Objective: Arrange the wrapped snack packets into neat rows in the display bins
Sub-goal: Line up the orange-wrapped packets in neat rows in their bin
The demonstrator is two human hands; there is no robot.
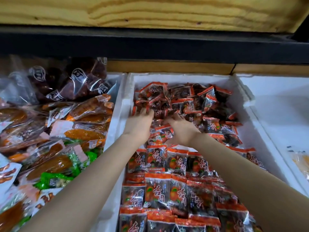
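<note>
A white foam bin [127, 91] in the middle holds several red-and-black wrapped snack packets. Near me they stand in neat rows [173, 190]; at the far end they lie in a loose pile [207, 104]. My left hand [139, 124] and my right hand [181, 129] reach into the bin side by side. Together they grip a bunch of packets [154, 97] raised above the pile at the far left. My fingertips are hidden among the wrappers.
The left bin [117, 104] is heaped with clear-wrapped orange, brown and green snacks [55, 131]. A near-bare white foam bin [274, 104] sits to the right. A dark shelf rail [150, 46] and a wooden board [150, 12] hang overhead.
</note>
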